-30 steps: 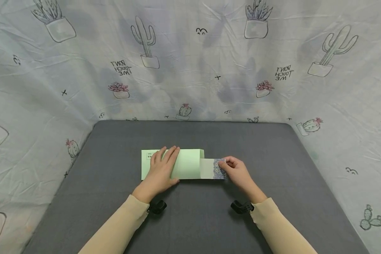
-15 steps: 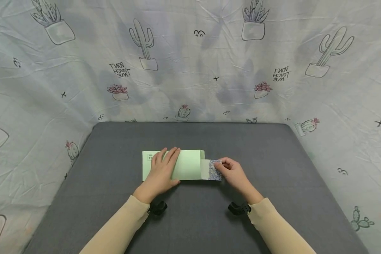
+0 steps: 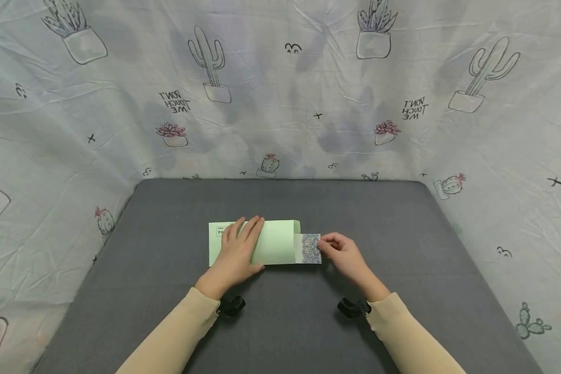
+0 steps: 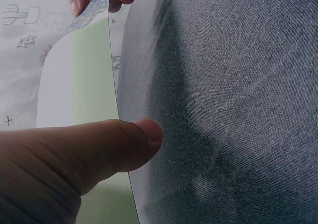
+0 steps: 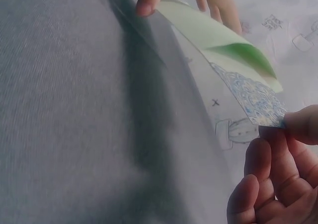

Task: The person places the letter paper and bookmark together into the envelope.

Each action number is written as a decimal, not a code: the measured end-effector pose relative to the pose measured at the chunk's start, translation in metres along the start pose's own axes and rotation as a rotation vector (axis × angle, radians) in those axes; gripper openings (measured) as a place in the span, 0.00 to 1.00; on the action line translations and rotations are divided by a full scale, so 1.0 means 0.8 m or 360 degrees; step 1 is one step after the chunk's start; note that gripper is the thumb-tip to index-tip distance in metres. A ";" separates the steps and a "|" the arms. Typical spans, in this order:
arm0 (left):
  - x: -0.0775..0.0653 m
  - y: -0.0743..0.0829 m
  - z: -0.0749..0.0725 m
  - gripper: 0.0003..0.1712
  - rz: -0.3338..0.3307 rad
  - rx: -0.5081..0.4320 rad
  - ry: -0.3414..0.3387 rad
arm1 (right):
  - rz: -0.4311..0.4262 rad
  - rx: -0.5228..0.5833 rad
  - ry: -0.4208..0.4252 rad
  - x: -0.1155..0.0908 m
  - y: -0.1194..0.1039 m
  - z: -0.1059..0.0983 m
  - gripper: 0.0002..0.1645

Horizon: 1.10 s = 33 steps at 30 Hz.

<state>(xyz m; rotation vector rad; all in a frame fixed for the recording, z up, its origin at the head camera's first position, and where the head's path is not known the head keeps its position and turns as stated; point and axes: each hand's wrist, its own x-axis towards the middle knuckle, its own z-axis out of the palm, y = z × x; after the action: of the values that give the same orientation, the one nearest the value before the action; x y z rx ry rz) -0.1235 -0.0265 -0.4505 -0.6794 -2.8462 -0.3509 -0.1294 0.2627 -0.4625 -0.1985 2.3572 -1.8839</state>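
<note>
A light green envelope [image 3: 276, 241] is held above the table. My left hand [image 3: 236, 251] spans its width from above, fingers reaching the far edge and thumb at the near edge. A white card with a blue lacy pattern [image 3: 311, 248] protrudes from the envelope's right end, the rest hidden inside. My right hand [image 3: 343, 253] pinches the card's outer end between thumb and fingers; its thumb [image 5: 303, 124] lies on top in the right wrist view. The mouth of the envelope [image 5: 243, 55] bulges open in that view. In the left wrist view my left thumb [image 4: 119, 144] crosses the near edge.
A dark grey cloth-covered table [image 3: 280, 322] lies beneath both hands. Behind it and at the sides hangs a pale curtain [image 3: 257, 67] printed with cacti. Each wrist carries a black device, one on the left [image 3: 231, 306] and one on the right [image 3: 352, 307].
The card has slid leftward into the envelope, so less of it shows. My right hand has moved left with it, its fingertips now at the card's very end. My left hand has stayed put.
</note>
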 end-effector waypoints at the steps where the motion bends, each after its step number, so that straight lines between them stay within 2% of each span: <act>1: 0.000 0.000 0.000 0.67 0.0001 0.0003 0.0000 | -0.0007 -0.0007 -0.0006 0.001 -0.001 0.002 0.15; 6: 0.001 0.002 0.000 0.68 -0.0005 0.0005 0.0000 | -0.0035 0.0002 -0.0059 0.002 -0.011 0.010 0.14; 11: 0.000 0.004 -0.002 0.68 -0.0015 0.0014 -0.0004 | -0.0046 0.0074 -0.0156 -0.004 -0.035 0.018 0.12; 15: 0.000 0.005 -0.002 0.67 -0.0018 0.0032 -0.0012 | -0.0057 0.0079 -0.0172 -0.008 -0.048 0.023 0.11; 22: 0.000 0.010 -0.004 0.67 0.0004 -0.0016 -0.0002 | -0.0057 0.0026 -0.0120 -0.009 -0.050 0.032 0.11; 33: -0.007 0.005 -0.003 0.67 0.0013 -0.0017 0.0025 | -0.0085 -0.0106 -0.0143 -0.016 -0.051 0.037 0.10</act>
<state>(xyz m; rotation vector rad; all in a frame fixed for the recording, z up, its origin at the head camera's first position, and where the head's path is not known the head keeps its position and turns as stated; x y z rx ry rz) -0.1168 -0.0260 -0.4491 -0.6870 -2.8281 -0.3684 -0.1108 0.2277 -0.4290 -0.3479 2.3793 -1.7802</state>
